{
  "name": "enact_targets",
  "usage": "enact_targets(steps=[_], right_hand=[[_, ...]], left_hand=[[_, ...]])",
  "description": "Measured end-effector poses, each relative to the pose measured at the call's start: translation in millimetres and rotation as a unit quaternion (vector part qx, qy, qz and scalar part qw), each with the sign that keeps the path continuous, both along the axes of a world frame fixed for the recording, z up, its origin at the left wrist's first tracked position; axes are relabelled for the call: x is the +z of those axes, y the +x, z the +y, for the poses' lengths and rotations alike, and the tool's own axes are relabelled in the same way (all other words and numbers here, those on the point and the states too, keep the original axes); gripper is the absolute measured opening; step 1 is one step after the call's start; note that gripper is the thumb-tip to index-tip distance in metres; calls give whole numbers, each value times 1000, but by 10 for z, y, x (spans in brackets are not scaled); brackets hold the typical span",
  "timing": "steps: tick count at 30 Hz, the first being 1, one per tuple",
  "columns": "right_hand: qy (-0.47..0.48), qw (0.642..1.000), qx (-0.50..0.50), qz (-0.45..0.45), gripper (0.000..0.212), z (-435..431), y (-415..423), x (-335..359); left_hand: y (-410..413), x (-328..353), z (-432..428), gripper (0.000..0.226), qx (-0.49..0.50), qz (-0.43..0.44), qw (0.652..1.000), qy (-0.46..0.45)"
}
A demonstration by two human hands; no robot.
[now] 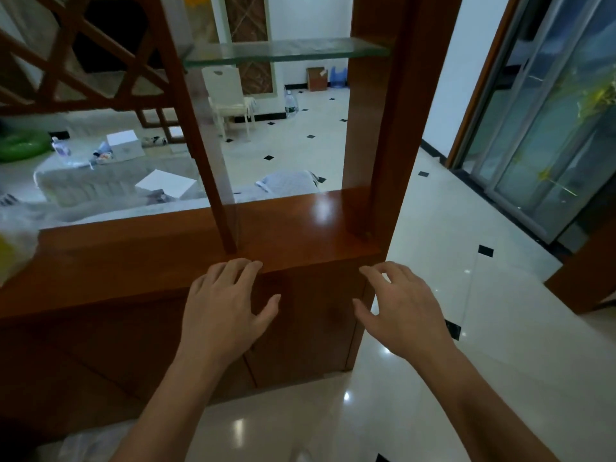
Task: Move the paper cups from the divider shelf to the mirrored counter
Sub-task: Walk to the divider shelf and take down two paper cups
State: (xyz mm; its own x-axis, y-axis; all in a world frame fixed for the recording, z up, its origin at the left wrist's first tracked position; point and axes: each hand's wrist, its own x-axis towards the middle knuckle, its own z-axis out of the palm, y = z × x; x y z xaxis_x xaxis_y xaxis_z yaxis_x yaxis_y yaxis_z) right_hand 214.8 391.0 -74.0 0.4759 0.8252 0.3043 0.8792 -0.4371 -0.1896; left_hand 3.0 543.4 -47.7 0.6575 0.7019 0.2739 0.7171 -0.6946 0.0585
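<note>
A brown wooden divider shelf (300, 225) fills the middle of the head view, with a glass shelf (286, 51) higher up between its posts. No paper cup shows anywhere. My left hand (226, 308) hovers in front of the ledge's front edge, fingers relaxed and spread, holding nothing. My right hand (400, 311) hangs near the divider's right corner, fingers loosely curved, also empty. No mirrored counter can be seen.
A wooden lattice panel (83, 55) fills the divider's upper left. Beyond it lie a cluttered table (110, 181) and a white chair (230, 98). A white plastic bag (13, 248) sits on the ledge at far left. Glossy tiled floor (466, 328) and glass sliding doors (550, 128) are at right.
</note>
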Motion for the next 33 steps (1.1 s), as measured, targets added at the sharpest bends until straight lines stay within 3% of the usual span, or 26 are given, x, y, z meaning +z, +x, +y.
enact_targets(steps=[8, 18, 23, 33], right_hand=[[14, 1000, 17, 18, 50, 831, 545, 156], [34, 998, 59, -1, 50, 1306, 1079, 533], [103, 990, 90, -39, 48, 1424, 1192, 1067], [262, 940, 162, -149, 50, 1527, 1236, 2539]], left_hand=[[565, 92, 741, 64, 9, -8, 1000, -4], [891, 400, 977, 69, 69, -16, 997, -4], [980, 935, 923, 62, 83, -38, 994, 68], [969, 2313, 835, 54, 71, -198, 947, 243]])
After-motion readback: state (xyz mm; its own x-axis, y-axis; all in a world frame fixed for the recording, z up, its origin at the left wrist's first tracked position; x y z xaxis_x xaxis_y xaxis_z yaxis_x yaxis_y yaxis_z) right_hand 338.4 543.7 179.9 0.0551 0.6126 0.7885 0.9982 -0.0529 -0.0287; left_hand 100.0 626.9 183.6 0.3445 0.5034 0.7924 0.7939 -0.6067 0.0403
